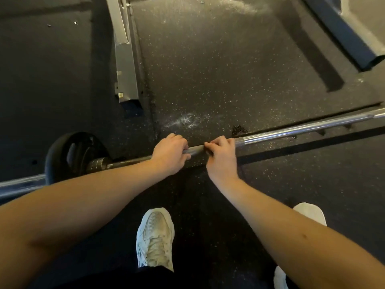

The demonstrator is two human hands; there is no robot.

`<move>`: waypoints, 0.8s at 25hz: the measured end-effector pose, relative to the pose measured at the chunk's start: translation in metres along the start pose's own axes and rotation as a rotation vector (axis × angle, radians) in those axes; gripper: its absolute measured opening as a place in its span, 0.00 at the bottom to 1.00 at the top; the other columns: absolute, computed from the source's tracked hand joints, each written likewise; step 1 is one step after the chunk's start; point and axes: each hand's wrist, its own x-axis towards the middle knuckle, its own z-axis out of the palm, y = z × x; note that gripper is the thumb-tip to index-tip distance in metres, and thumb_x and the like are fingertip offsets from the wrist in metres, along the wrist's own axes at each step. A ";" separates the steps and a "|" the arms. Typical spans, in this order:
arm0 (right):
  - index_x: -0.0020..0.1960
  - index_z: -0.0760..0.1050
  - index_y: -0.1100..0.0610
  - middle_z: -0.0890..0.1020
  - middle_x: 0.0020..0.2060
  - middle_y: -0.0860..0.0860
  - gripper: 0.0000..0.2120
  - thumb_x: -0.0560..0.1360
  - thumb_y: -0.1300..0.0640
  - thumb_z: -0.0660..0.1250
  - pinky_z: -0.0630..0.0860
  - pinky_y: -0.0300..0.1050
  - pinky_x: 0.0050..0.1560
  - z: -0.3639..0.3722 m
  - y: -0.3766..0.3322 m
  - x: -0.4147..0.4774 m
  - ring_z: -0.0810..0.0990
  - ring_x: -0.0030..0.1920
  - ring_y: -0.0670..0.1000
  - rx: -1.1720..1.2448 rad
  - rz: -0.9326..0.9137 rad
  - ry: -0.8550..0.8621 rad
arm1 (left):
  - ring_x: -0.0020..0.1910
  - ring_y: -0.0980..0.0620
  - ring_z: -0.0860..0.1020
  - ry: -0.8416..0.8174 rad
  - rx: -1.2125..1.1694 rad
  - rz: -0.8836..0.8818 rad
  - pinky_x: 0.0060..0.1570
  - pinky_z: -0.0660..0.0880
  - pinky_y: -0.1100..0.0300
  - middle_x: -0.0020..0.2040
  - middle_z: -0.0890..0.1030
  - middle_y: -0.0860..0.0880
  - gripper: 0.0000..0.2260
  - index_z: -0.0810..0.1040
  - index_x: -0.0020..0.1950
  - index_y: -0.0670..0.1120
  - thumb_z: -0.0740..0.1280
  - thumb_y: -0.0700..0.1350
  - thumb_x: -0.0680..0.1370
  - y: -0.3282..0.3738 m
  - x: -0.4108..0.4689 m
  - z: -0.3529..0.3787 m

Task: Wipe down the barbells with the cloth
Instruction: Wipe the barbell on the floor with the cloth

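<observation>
Low over the floor (229, 69), one barbell (291, 133) is borne on its plate (60, 155). Its shaft is grasped by left hand (169, 155) and right hand (221, 158), fingers (178, 139) curled round, probably for steadying; no cloth is seen.

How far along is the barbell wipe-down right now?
Done: nothing I can confirm; no cloth is in view. In hand: left hand and right hand both grip the barbell bare, side by side, near the weight plate. Left: apparently the whole wipe along the bar.
</observation>
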 end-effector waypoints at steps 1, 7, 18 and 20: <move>0.60 0.83 0.57 0.77 0.52 0.49 0.12 0.78 0.63 0.70 0.75 0.47 0.57 0.001 0.002 -0.002 0.71 0.56 0.51 0.005 -0.056 -0.015 | 0.52 0.56 0.72 -0.002 0.018 0.017 0.57 0.76 0.55 0.50 0.76 0.57 0.11 0.80 0.58 0.53 0.72 0.54 0.78 -0.001 0.001 -0.001; 0.61 0.82 0.57 0.75 0.55 0.48 0.12 0.79 0.61 0.68 0.74 0.49 0.64 -0.037 0.075 0.016 0.70 0.59 0.48 0.034 0.245 0.168 | 0.53 0.54 0.74 0.041 0.082 0.087 0.55 0.76 0.55 0.53 0.78 0.53 0.16 0.79 0.58 0.51 0.72 0.60 0.77 0.003 0.003 0.006; 0.61 0.82 0.56 0.76 0.56 0.49 0.12 0.78 0.62 0.70 0.74 0.44 0.63 -0.016 0.056 0.001 0.72 0.59 0.47 0.128 0.041 0.132 | 0.51 0.54 0.73 0.220 0.028 0.087 0.53 0.74 0.57 0.52 0.78 0.52 0.15 0.80 0.59 0.49 0.69 0.57 0.79 0.000 -0.006 0.031; 0.62 0.82 0.56 0.76 0.58 0.47 0.13 0.79 0.62 0.69 0.74 0.45 0.64 -0.011 0.050 -0.002 0.71 0.60 0.45 0.163 0.203 0.213 | 0.51 0.54 0.73 0.215 0.064 0.125 0.51 0.74 0.58 0.52 0.79 0.52 0.15 0.80 0.58 0.49 0.68 0.58 0.80 -0.003 -0.004 0.029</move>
